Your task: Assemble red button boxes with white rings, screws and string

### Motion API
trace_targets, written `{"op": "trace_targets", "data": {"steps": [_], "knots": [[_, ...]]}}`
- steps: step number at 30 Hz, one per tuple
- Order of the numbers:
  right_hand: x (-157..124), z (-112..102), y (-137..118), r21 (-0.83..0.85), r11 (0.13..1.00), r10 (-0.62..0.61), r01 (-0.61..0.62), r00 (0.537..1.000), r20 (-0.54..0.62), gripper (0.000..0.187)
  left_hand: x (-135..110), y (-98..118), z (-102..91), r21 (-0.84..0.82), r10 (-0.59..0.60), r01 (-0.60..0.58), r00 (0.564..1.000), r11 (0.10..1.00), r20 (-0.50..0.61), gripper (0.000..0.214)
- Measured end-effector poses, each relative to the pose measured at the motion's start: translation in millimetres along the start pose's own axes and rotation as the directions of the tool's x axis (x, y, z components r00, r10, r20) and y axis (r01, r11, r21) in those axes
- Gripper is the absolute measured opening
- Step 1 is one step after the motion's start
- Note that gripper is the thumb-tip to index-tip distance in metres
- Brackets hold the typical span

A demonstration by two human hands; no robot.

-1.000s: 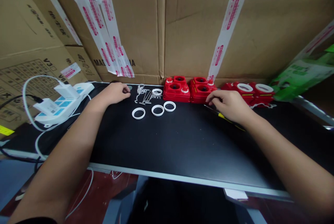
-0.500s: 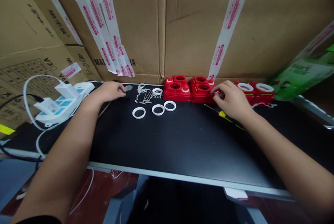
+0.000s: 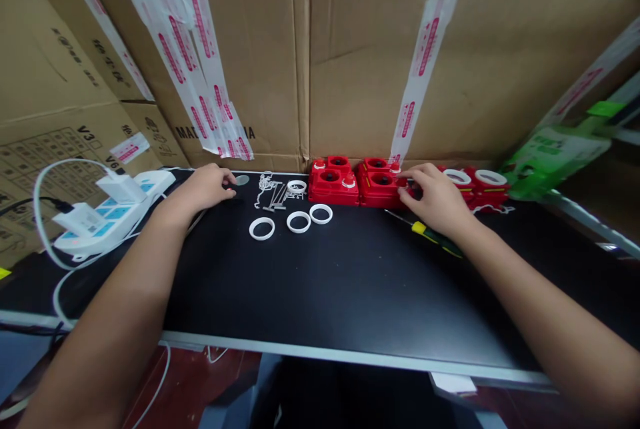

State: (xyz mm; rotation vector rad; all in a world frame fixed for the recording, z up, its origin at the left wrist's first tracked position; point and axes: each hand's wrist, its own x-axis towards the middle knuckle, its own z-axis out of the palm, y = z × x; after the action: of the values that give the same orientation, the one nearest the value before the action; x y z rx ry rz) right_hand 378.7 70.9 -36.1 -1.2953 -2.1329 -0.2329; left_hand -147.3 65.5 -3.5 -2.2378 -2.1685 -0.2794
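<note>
Head view: your left hand (image 3: 206, 187) and right hand (image 3: 440, 202), fingers bent, grip unclear, flank white rings (image 3: 299, 230) probably laid within reach.

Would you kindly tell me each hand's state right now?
Left hand: partly curled; whether it holds anything cannot be told.
Right hand: curled near a red unit; hold unclear.

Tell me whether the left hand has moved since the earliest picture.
Yes, slightly: the left hand has shifted left, toward the power strip, and more of the round disc beside its fingertips now shows.
</note>
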Motion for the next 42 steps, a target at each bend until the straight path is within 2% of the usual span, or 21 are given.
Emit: {"op": "trace_targets", "data": {"steps": [5,14,18,23,27,30,32,34,38,42], "knots": [[1.5,5.4,6.4,0.009,0.999,-0.042,0.041,0.999,0.032,0.028,-5.1,1.0,-4.5,-0.035,-0.037,0.039,0.998,0.999,0.052,0.023],[3.3,0.8,-4.1,0.084,0.994,0.071,-0.072,0.997,0.012,0.016,-9.8,0.4,-10.4,-0.082,-0.013,0.019,0.997,0.996,0.074,0.027],[3.8,-4.1,-10.1,0.117,0.988,0.110,-0.103,0.993,-0.052,0.015,-10.5,-0.1,-10.6,-0.092,-0.010,0.015,0.998,0.996,0.060,0.022],[4.5,-15.5,-16.7,0.141,0.981,0.161,-0.136,0.969,-0.189,0.012,-10.5,0.0,-8.7,-0.106,0.009,-0.006,0.999,0.994,0.033,0.020],[4.3,-29.6,-33.0,0.186,0.980,0.127,-0.076,0.953,-0.275,0.010,-8.9,-1.9,-6.6,-0.127,0.006,-0.004,1.000,0.992,0.023,0.019],[2.1,-38.1,-50.2,0.233,0.971,0.008,0.046,0.975,-0.224,0.008,-7.1,-4.1,-5.0,-0.136,-0.002,0.006,1.000,0.991,0.030,0.020],[0.0,-40.1,-60.2,0.301,0.942,-0.120,0.150,0.986,-0.115,0.006,-6.0,-5.1,-4.2,-0.144,-0.011,0.017,0.999,0.989,0.043,0.020],[-2.2,-39.5,-67.4,0.395,0.895,-0.221,0.209,0.975,-0.015,0.005,-5.4,-5.4,-4.2,-0.147,-0.018,0.025,0.998,0.989,0.052,0.021],[-5.7,-36.9,-75.0,0.526,0.819,-0.330,0.228,0.938,0.108,0.005,-5.3,-4.7,-6.6,-0.144,-0.021,0.030,0.998,0.989,0.066,0.023],[-8.8,-37.5,-78.8,0.601,0.773,-0.389,0.205,0.901,0.194,0.008,-5.9,-2.9,-7.6,-0.138,-0.025,0.036,0.996,0.990,0.082,0.025]]}}
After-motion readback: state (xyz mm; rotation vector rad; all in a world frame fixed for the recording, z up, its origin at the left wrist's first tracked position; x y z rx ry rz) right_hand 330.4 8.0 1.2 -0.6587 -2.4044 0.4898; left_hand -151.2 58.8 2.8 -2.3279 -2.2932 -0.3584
